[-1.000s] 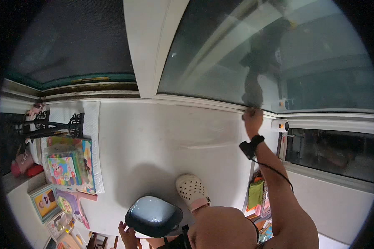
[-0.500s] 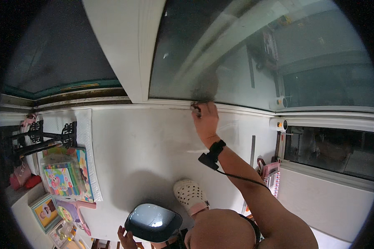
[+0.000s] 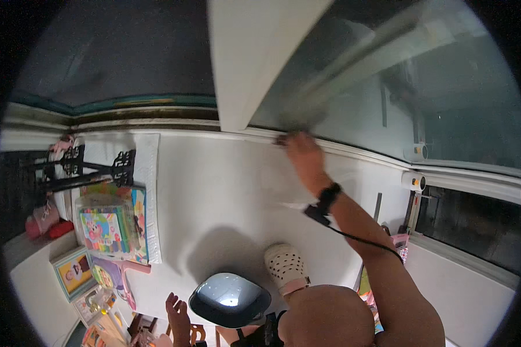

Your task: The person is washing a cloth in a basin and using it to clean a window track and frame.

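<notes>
My right hand [image 3: 305,157] reaches to the lower rail of the sliding window [image 3: 353,149], its fingers closed on a small dark, crumpled thing [image 3: 281,140] pressed at the rail. What that thing is does not show. A black band with a small box and cable circles my right wrist. Below, a dark rounded basin [image 3: 205,298] with a shiny, reflecting inside stands on the white surface [image 3: 214,191]. My left hand [image 3: 178,311] is beside the basin's left edge, fingers apart, holding nothing.
A cream clog [image 3: 285,263] with holes is on my foot near the basin. At left lie a marker set [image 3: 101,228], a black rack [image 3: 92,170] and a framed picture [image 3: 75,274]. A white window post [image 3: 243,69] rises by my right hand; a small white camera-like device [image 3: 413,181] sits right.
The view has shifted, so most things stand farther right. My right hand has slid left along the rail, closer to the post. My left hand has come away from the basin's rim.
</notes>
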The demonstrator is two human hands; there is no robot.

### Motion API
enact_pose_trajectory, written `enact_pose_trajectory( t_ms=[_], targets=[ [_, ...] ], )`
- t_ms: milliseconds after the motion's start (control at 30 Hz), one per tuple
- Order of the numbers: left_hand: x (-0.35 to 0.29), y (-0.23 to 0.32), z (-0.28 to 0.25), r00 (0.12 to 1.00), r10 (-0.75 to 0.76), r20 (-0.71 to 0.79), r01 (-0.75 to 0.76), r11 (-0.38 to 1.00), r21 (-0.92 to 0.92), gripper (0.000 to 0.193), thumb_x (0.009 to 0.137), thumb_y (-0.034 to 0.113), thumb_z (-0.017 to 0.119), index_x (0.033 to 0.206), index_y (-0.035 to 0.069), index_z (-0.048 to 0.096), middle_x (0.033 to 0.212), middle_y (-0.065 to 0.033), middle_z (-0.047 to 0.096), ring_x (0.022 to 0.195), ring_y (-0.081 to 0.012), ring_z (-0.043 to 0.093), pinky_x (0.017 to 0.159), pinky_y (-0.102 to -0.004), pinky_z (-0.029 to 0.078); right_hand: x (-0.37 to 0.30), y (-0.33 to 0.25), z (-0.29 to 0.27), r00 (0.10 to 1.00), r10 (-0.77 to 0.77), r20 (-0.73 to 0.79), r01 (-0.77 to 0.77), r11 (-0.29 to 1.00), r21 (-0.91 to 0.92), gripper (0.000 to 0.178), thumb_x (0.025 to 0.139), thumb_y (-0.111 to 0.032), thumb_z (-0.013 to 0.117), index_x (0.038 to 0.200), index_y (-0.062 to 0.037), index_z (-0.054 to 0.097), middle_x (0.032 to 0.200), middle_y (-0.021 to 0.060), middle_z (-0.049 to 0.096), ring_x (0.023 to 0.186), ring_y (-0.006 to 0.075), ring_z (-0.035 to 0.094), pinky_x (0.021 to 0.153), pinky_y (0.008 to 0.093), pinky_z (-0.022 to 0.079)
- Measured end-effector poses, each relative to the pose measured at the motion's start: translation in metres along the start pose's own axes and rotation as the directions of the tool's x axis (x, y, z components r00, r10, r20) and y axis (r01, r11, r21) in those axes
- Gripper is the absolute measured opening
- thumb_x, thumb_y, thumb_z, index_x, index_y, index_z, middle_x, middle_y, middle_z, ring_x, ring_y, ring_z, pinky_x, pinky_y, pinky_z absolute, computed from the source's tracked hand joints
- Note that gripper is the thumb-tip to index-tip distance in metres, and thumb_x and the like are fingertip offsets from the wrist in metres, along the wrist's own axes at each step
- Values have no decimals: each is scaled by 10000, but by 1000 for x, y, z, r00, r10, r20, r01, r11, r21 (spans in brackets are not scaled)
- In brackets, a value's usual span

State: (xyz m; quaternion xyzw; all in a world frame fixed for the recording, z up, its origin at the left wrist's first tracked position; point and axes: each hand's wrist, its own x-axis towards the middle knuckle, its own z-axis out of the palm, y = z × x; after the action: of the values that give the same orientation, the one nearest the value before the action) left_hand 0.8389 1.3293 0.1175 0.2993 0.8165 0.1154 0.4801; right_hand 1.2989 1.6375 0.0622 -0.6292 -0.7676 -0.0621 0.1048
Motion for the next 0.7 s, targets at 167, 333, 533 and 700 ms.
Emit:
enact_pose_trajectory(
  t_ms=[167, 333, 533, 700],
  targets=[
    [-14, -31, -7, 999, -21, -50, 17, 997, -81, 476, 882, 51, 518, 1338, -9, 395, 1260, -198, 493, 1097, -281, 536, 928, -376, 454, -42, 63, -22, 995, 12, -102, -18, 998, -52, 169, 740, -98, 709, 884, -94, 621, 894, 78, 586, 872, 295, 596, 709, 385, 530],
    [-2, -20, 4, 982, 155, -111, -161, 985, -53, 479, 888, 56, 574, 1338, 34, 409, 1267, -183, 474, 1135, -290, 515, 924, -379, 468, 5, 0, -4, 991, -42, -124, 45, 999, 27, 167, 750, -118, 707, 878, -90, 603, 884, 87, 560, 819, 288, 590, 670, 389, 522],
    [44, 62, -4, 902, 383, -198, -385, 922, 32, 425, 900, 97, 585, 1299, 39, 451, 1249, -156, 490, 1144, -279, 517, 899, -388, 476, 36, -49, -21, 998, -60, 9, 57, 969, 239, 149, 810, -162, 677, 865, -58, 585, 855, 126, 579, 731, 304, 586, 635, 397, 514],
    [107, 134, 27, 744, 620, -248, -595, 784, 174, 388, 853, 80, 626, 1219, 29, 504, 1187, -193, 525, 1138, -367, 475, 969, -443, 409, 9, -71, -41, 911, 39, 410, -219, 889, 403, 179, 855, -165, 643, 931, -12, 590, 845, 161, 605, 777, 320, 602, 671, 399, 517]
  ],
)
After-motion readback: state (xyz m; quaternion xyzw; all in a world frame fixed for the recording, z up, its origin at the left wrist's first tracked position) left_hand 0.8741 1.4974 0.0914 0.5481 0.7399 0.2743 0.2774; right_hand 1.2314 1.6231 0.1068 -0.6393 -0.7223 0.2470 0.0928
